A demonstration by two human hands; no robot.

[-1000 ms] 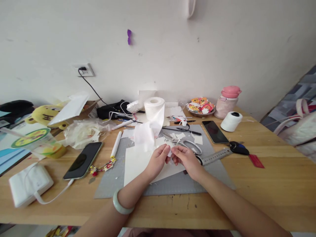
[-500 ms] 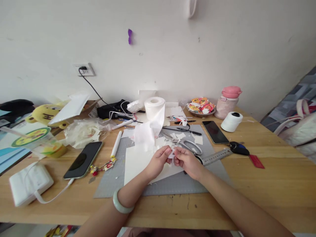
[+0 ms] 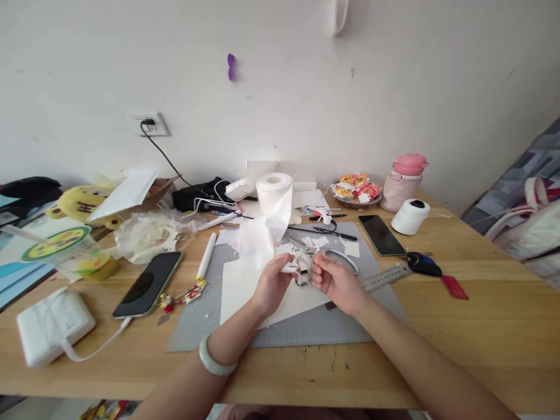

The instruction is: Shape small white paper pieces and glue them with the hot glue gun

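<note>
My left hand (image 3: 273,284) is closed around a small white paper piece (image 3: 303,267) with dark marks on it, which is too small and blurred to make out well. Just to the right, my right hand (image 3: 338,283) has its fingers curled together at the edge of that piece; what they pinch is hidden. Both hands hover over a white sheet (image 3: 240,291) on a grey cutting mat (image 3: 196,326). Behind my right hand lie scissors (image 3: 345,259), partly covered. A metal ruler (image 3: 385,277) rests to the right, and a paper roll (image 3: 275,195) stands beyond the hands.
On the left are a phone (image 3: 147,284), a white charger block (image 3: 55,326) and a lidded drink cup (image 3: 94,259). Rightward lie another phone (image 3: 381,235), keys (image 3: 423,263), a thread spool (image 3: 411,216) and a pink bottle (image 3: 402,184). A bowl of wrapped packets (image 3: 356,189) stands near the wall.
My hands have drawn slightly apart, and more of the paper piece shows between them. It now appears turned, with dark marks visible. Things on the table stay where they were.
</note>
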